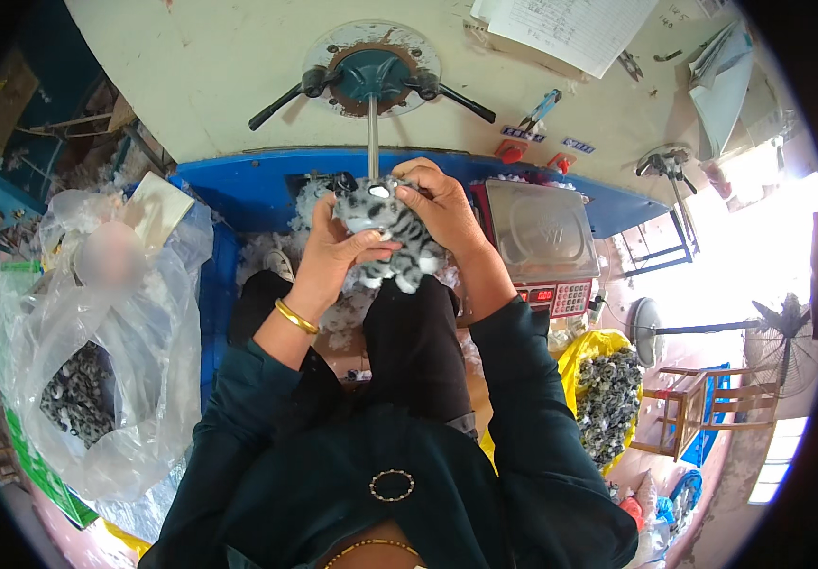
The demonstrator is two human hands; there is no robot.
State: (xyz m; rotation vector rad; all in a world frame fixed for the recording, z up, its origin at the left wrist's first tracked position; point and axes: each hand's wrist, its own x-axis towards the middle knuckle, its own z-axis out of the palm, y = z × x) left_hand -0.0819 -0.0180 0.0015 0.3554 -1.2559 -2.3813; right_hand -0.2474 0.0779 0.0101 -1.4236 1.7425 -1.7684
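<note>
Between my two hands is a grey plush toy (pixel 407 232) with black stripes and white paws. My left hand (pixel 338 251) grips its lower left side, the thumb pressed across its front. My right hand (pixel 437 204) closes around its upper right part, thumb near a white patch. The toy's top end meets a thin metal tube (pixel 373 133) that juts from a round machine fitting (pixel 371 71) with two black levers. Whether the tube enters the toy is hidden by the plush and my fingers. White stuffing fluff (pixel 309 204) lies beside the toy.
A digital scale (pixel 542 232) with a metal pan stands to the right. Below it, a yellow bag (pixel 575 365) holds striped plush pieces. A clear plastic bag (pixel 157 379) with more pieces is at left. Papers (pixel 570 28) and a blue-handled cutter (pixel 542 109) lie on the worktop.
</note>
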